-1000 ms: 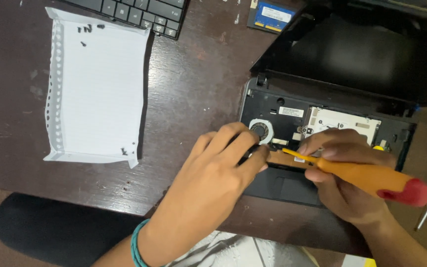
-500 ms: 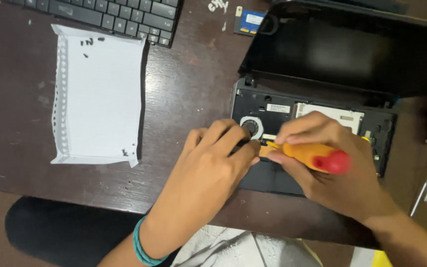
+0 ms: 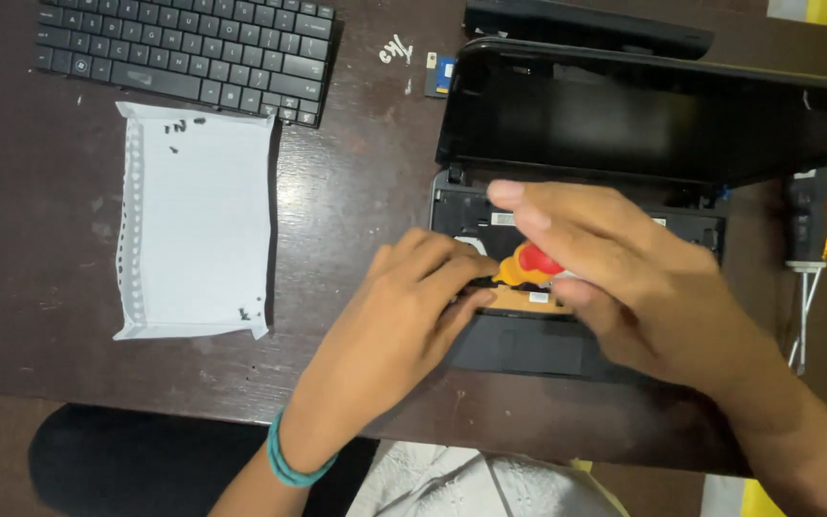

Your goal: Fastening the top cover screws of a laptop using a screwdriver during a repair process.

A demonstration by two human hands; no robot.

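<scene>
A small black laptop (image 3: 528,349) lies open on the dark wooden table with its keyboard removed, so its insides show. My left hand (image 3: 409,306) rests on the laptop's base, fingertips pressed down near the middle. My right hand (image 3: 614,273) holds a screwdriver with an orange handle and red cap (image 3: 526,263) nearly upright over the open base, right beside my left fingertips. The tool's tip is hidden by my hands. The dark screen (image 3: 653,120) leans back behind them.
A loose black keyboard (image 3: 189,53) lies at the top left. Below it sits a white sheet of torn-edge paper (image 3: 195,220) with tiny dark specks, maybe screws. A small blue card (image 3: 440,75) lies by the screen. A black part with tools (image 3: 811,230) is at the right.
My right hand has swung the screwdriver from lying nearly flat, pointing left, to standing almost upright. The view has shifted so the keyboard shows more. My left hand stays on the base.
</scene>
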